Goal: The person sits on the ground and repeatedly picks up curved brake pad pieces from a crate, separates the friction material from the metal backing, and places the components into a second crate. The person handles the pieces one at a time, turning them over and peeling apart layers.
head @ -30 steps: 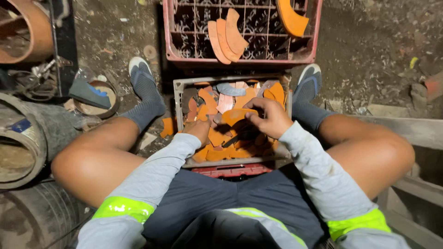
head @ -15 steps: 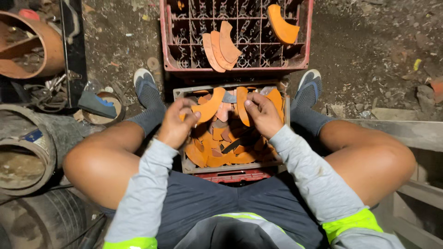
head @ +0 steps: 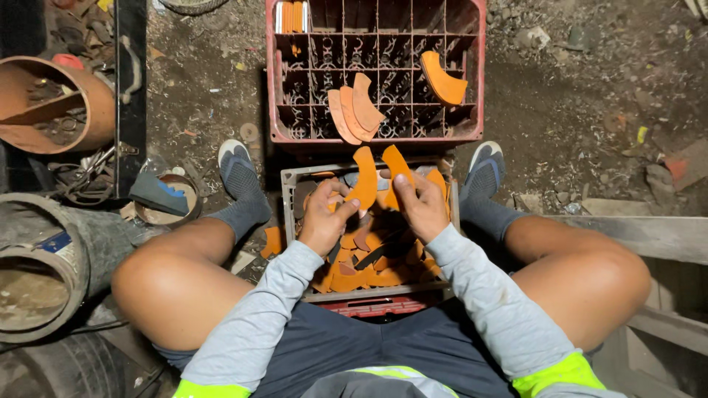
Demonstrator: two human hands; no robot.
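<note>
Hands meet over the grey crate that sits between the person's knees, and that crate serves as the landmark here. The left hand is closed around a curved orange piece, which stands upright above the crate's far half. The right hand pinches a second orange piece just beside the first, its thumb pressed on the lower end; the two pieces nearly touch at their tops, and the hands themselves are close together but not joined. Inside the grey crate, under both hands, lies a loose heap of orange pieces, mixed with a few darker ones. Directly beyond the grey crate stands a red divided crate on the dirt floor; a fan of three orange pieces leans in one of its near compartments, and a single thick orange piece rests in a compartment further right. To the left of the grey crate, past the person's grey-socked foot, a small round tin lies beside a large rusty pipe section. A timber beam runs off to the crate's right.
</note>
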